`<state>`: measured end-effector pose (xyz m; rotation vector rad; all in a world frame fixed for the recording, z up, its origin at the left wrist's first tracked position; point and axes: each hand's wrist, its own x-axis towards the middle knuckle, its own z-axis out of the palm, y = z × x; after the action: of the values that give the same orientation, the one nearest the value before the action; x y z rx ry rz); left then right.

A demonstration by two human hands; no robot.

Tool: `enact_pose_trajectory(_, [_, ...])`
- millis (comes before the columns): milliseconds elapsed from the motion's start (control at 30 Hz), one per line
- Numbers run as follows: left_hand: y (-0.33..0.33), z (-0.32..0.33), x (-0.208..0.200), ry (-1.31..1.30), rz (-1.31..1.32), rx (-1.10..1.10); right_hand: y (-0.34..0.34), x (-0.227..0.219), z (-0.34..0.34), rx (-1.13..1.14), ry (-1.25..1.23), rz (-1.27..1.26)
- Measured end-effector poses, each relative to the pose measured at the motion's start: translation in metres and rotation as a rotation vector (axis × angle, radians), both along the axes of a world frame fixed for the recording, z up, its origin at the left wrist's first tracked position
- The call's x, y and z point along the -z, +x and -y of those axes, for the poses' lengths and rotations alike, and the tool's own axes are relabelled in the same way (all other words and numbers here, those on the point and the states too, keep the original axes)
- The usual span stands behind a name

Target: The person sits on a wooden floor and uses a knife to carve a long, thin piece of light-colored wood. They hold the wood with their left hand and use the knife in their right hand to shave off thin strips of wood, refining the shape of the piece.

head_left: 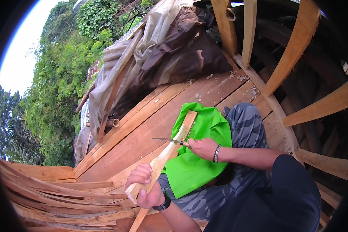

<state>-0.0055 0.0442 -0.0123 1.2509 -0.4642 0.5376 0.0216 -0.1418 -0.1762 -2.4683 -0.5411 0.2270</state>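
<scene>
A long pale piece of wood [164,156] slants across my lap, broad at its near end and narrowed toward the middle. Its near end is gripped by my left hand [145,185], fingers wrapped round it. The far end rests over a bright green cloth [199,166] spread on my legs. My right hand [203,149] is closed on the handle of a knife [167,139]. The thin blade points left and lies across the narrowed part of the wood; whether its edge bites in I cannot tell.
Wood shavings [254,89] lie scattered on the plank floor [154,121]. Curved wooden ribs [317,112] rise at the right. Long thin wooden strips [46,193] are stacked at the lower left. A grey and brown tarp [158,58] hangs at the back, with a bamboo pole end [115,123] beneath.
</scene>
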Motion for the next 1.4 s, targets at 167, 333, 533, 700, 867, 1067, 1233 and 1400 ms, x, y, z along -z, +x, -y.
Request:
enact_pose_trajectory(167, [0.003, 0.013, -0.004, 0.016, -0.023, 0.029, 0.015, 0.067, 0.026, 0.154, -0.066, -0.161])
enact_pose_trajectory(333, [0.002, 0.007, -0.001, -0.013, -0.005, 0.013, 0.001, -0.006, 0.008, 0.021, -0.026, -0.043])
enact_pose_trajectory(533, [0.0, 0.003, -0.001, 0.002, -0.016, 0.038, 0.004, 0.017, 0.011, 0.109, -0.07, -0.115])
enact_pose_trajectory(700, [0.005, 0.011, -0.002, -0.026, -0.02, 0.053, 0.004, 0.054, 0.027, 0.072, -0.112, 0.061])
enact_pose_trajectory(867, [0.0, 0.003, -0.003, 0.017, -0.011, 0.026, 0.002, -0.014, 0.003, -0.008, -0.085, -0.087])
enact_pose_trajectory(1067, [0.005, 0.016, -0.007, 0.042, -0.009, 0.061, 0.012, 0.059, 0.019, 0.125, -0.088, 0.03])
enact_pose_trajectory(1233, [0.002, 0.015, -0.004, 0.024, -0.014, 0.044, 0.01, 0.014, 0.02, 0.056, -0.083, -0.046])
enact_pose_trajectory(1400, [0.003, 0.014, -0.005, 0.028, -0.011, 0.03, 0.004, 0.017, 0.012, 0.118, -0.063, -0.14])
